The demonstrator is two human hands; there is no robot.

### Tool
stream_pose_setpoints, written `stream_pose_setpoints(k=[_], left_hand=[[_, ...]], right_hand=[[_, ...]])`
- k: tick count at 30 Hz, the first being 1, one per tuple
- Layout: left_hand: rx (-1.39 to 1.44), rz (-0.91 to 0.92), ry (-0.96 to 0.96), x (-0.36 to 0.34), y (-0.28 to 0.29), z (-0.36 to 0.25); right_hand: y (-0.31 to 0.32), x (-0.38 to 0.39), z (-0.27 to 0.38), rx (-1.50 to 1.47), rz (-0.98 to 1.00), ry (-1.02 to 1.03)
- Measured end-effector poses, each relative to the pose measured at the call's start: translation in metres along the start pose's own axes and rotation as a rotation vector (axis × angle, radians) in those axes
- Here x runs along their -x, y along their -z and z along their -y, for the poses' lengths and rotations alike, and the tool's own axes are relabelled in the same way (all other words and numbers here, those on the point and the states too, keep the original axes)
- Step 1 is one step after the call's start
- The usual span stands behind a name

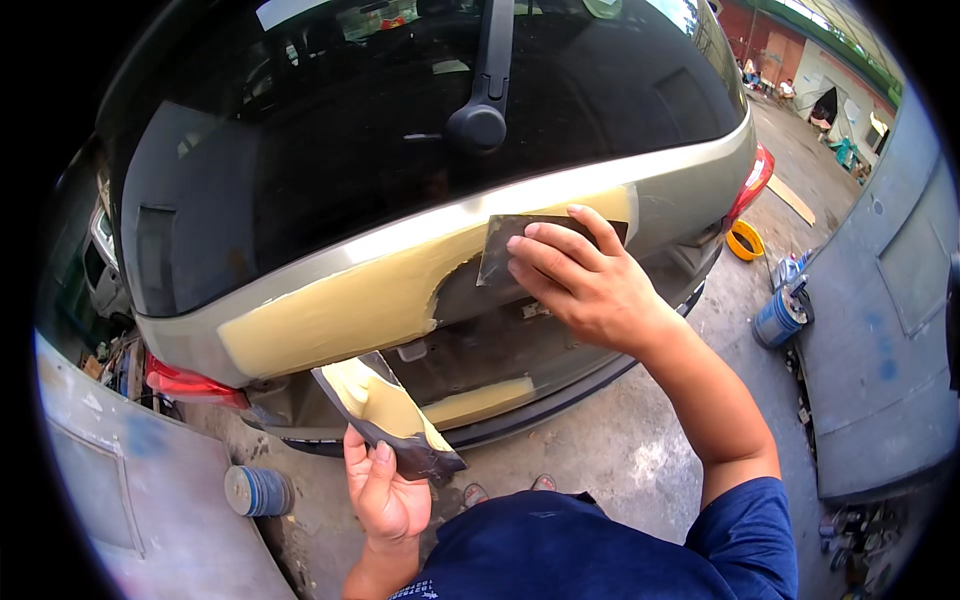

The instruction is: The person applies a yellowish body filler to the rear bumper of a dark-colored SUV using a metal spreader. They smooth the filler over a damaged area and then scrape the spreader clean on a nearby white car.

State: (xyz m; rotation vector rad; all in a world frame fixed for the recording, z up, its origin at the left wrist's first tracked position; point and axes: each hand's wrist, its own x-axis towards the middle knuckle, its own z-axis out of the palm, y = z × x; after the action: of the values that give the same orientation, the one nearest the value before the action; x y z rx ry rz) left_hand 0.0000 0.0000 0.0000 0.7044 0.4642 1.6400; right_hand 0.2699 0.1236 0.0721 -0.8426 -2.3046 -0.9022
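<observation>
My left hand (388, 505) pinches the lower edge of a dark flat board (425, 460), thumb in front. A thick smear of pale yellow body filler (372, 398) covers much of the board, which tilts below the car's tailgate (685, 212). My right hand (595, 285) holds a thin dark spreader (500, 240) flat against the tailgate, its fingers across the face and its thumb hidden. A wide yellow filler layer (330, 312) lies on the panel left of the spreader and shows above and to its right. A curved dark recess interrupts its lower edge.
The rear window (350, 190) and wiper (478, 125) are above my hands. Below runs the bumper (570, 393), with another yellow patch (480, 402). Grey panels (885, 320) stand at both sides. Blue buckets (780, 320) and a yellow basin (744, 240) rest on the concrete.
</observation>
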Motion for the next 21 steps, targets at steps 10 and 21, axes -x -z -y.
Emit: stream_pose_setpoints(k=[10, 21], left_hand=[[-0.010, 0.023, 0.018, -0.001, -0.009, 0.009], [-0.006, 0.050, 0.063, -0.002, -0.016, 0.015]], right_hand=[[0.006, 0.034, -0.011, 0.063, 0.002, -0.139], [0.019, 0.062, -0.003, 0.037, -0.001, -0.328]])
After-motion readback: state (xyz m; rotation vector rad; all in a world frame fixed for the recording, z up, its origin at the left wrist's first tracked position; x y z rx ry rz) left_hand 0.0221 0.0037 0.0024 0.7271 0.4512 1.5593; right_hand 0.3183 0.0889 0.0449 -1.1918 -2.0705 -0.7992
